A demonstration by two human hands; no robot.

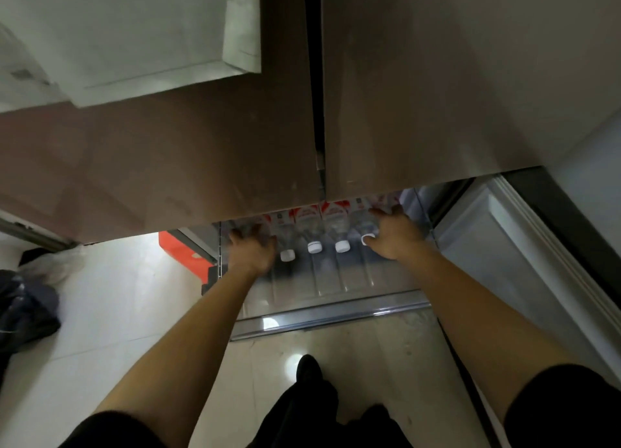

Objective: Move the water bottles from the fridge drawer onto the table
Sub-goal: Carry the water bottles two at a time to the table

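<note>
Fridge drawer (332,316), half-hidden bottles (312,234), left grip (252,249) blurred, right grip (393,237) seemingly round one

It's dim in here, with a grey-green cast. The fridge doors (437,94) give a dull brown sheen across the far side. A lamp reflects as a hard white spot on the floor (291,368) close by, and another on the drawer (268,323) rail. The tiles at left glow pale. The bottles (314,225), the left hand (252,249) and the right hand (393,236) are soft with blur. Straight edges bow towards the sides.
</note>
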